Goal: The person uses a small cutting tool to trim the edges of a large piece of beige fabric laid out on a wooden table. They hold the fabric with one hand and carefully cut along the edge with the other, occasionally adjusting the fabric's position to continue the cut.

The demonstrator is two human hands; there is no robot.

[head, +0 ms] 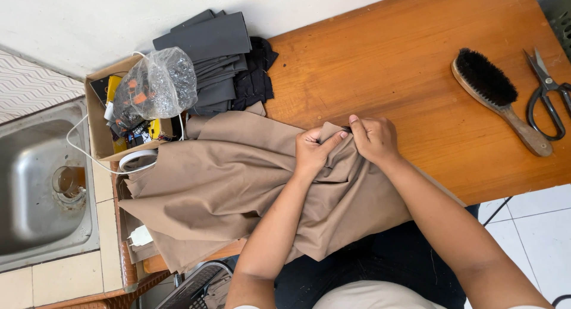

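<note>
A tan cloth garment (220,178) lies bunched across the near left part of a wooden table (392,59) and hangs over its front edge. My left hand (310,149) pinches a raised fold of the tan cloth between thumb and fingers. My right hand (373,137) grips the same fold from the right, and a small dark tip shows between its fingers; I cannot tell what it is. The two hands almost touch.
A wooden brush with black bristles (496,98) and black scissors (548,95) lie at the right. Dark grey folded fabric (217,53) is stacked at the back left, beside a cardboard box (98,130) with a plastic bag (157,83). A steel sink (41,184) is far left.
</note>
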